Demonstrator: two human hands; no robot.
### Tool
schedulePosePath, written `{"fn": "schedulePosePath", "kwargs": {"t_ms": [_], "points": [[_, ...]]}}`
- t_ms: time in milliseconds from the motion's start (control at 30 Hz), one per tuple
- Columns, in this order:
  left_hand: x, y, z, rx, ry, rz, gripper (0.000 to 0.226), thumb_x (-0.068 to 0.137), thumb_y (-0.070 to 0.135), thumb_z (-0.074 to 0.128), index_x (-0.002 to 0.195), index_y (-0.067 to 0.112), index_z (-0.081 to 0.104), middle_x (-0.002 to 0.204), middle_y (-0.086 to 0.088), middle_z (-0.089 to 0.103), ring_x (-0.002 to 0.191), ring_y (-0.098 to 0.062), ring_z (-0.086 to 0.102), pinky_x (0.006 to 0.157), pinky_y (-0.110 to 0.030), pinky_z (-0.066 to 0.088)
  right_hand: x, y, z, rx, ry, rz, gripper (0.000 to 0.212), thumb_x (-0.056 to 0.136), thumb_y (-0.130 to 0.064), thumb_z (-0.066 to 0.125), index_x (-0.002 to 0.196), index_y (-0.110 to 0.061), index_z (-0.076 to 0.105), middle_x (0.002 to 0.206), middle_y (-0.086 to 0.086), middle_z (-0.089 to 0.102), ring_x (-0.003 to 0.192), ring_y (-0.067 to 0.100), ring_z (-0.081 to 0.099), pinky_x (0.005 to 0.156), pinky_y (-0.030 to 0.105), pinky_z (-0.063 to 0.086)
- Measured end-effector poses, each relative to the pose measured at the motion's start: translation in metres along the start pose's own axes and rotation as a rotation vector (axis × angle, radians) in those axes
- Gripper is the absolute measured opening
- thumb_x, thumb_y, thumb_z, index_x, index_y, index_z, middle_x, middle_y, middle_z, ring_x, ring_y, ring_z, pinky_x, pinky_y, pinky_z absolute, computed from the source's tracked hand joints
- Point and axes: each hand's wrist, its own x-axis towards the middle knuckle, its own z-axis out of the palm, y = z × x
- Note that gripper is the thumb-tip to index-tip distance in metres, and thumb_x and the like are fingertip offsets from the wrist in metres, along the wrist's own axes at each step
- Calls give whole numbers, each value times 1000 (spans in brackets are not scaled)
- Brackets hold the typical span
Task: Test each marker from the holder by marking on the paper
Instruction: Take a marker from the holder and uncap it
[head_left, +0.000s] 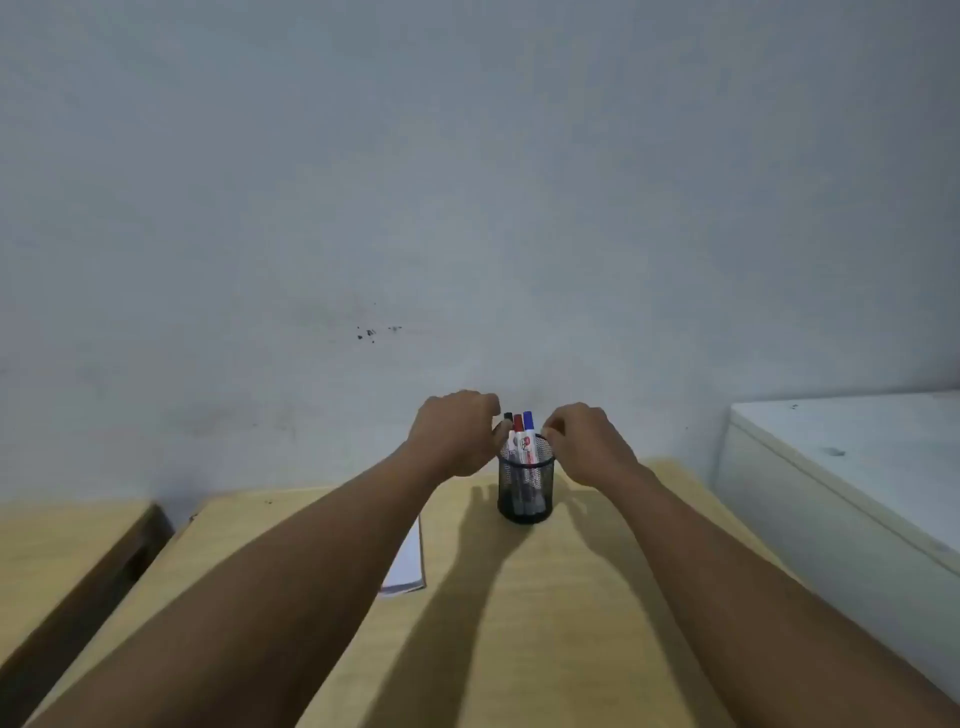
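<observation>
Mesh holder (524, 480) far-centre on desk (545, 623), three markers (523, 441) upright inside, between left hand (454, 434) and right hand (589, 447), both curled at rim, grip indiscernible; paper (408, 564) near-left.

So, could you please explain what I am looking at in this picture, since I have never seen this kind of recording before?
There is no machine here. One wide camera sits on a person's head and looks forward and down, so the two bare arms reach away from you. The left hand and right hand are on either side of a black mesh holder standing on a wooden desk. Three markers stand in it, capped black, red and blue. Both hands are at the rim and marker tops; none is lifted out yet, and I cannot tell whether the fingers grip anything. The paper lies on the desk, partly under the left arm. A wall is behind.
</observation>
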Motion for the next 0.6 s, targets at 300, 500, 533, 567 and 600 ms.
{"fn": "schedulePosePath", "kwargs": {"t_ms": [300, 500, 533, 567, 600], "points": [[74, 10, 71, -124, -109, -91, 38, 101, 38, 39, 125, 17, 59, 122, -5, 61, 109, -29, 60, 86, -42, 50, 50, 41, 43, 87, -70, 101, 26, 93, -45, 64, 110, -29, 73, 119, -3, 69, 120, 24, 57, 98, 49, 45], [84, 19, 77, -442, -103, -249, 22, 95, 27, 56, 92, 15, 74, 100, -4, 71, 93, -27, 66, 81, -41, 55, 57, 40, 47, 83, -55, 114, 26, 93, -43, 63, 114, -31, 73, 121, -3, 69, 118, 25, 58, 99, 47, 44], [84, 22, 77, -479, -97, -278, 21, 95, 27, 58, 87, 16, 74, 95, -3, 72, 92, -26, 66, 83, -42, 54, 56, 40, 47, 83, -61, 127, 26, 94, -41, 63, 115, -30, 73, 122, -3, 69, 119, 25, 57, 98, 46, 42], [84, 24, 77, -508, -83, -301, 21, 94, 28, 59, 81, 18, 72, 90, 0, 71, 92, -25, 66, 86, -43, 52, 56, 39, 46, 87, -63, 136, 26, 94, -39, 62, 117, -30, 72, 123, -3, 68, 121, 25, 56, 98, 45, 40], [82, 26, 74, -519, -65, -320, 22, 94, 29, 61, 75, 21, 69, 85, 4, 67, 92, -23, 64, 87, -42, 47, 54, 37, 44, 87, -64, 140, 26, 95, -36, 61, 118, -29, 72, 126, -3, 68, 124, 25, 55, 97, 45, 37]]}}
